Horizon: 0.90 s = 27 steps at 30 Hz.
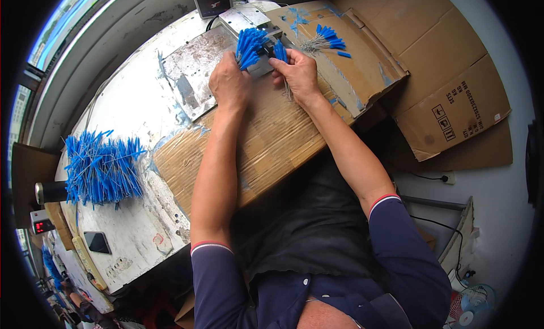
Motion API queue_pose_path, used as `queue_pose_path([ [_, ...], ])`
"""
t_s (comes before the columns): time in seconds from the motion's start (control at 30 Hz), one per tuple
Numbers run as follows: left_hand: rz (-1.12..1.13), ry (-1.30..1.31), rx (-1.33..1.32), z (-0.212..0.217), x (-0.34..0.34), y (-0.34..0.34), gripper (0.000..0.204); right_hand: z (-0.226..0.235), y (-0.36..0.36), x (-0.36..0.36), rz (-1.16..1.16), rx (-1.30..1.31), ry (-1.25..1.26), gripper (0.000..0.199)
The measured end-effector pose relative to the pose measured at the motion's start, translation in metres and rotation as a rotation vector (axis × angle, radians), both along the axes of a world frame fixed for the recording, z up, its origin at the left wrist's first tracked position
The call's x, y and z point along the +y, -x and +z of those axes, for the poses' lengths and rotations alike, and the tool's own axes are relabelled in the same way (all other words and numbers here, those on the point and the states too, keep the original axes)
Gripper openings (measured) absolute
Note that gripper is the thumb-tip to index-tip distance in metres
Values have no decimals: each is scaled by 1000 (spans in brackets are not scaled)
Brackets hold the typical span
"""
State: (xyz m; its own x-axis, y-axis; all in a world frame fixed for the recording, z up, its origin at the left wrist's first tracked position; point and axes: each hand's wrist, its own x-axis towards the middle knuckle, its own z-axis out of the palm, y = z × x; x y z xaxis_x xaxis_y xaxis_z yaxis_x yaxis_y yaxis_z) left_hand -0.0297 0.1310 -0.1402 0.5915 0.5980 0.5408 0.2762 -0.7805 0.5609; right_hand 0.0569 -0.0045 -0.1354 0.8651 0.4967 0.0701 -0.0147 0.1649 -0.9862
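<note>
My left hand (230, 85) is closed around a thick bundle of thin wires with blue tips (251, 47), the tips fanning out above the fist. Just to its right, my right hand (301, 75) pinches a smaller bunch of blue-tipped wires (280, 50), whose bare ends hang below the fingers. Both hands are close to a metal fixture (245, 18) at the far side of the bench. A loose heap of similar blue-tipped wires (324, 41) lies on cardboard to the right of my right hand.
Flattened cardboard (272, 142) covers the bench's front edge under my forearms. On the left sit a large pile of blue-tipped wires (105, 170), a phone (97, 242) and a power strip (89, 264). A display box (213, 1) stands behind the fixture; an opened carton (447, 91) is at right.
</note>
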Motion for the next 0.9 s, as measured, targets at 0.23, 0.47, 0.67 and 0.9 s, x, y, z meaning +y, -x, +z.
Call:
queue_pose_path([
  [0.23,-10,0,-2,0,-1,0,14,1,-1,-11,97,71,-61,11],
  [0.47,0,-80,-15,-4,0,0,10,9,7,-7,-34,67,52,16],
  [0.67,60,-1,-122,0,-2,-2,8,3,2,-8,-25,1,74,18],
  [0.9,57,18,-141,1,0,-2,8,8,5,-11,5,-49,107,19],
])
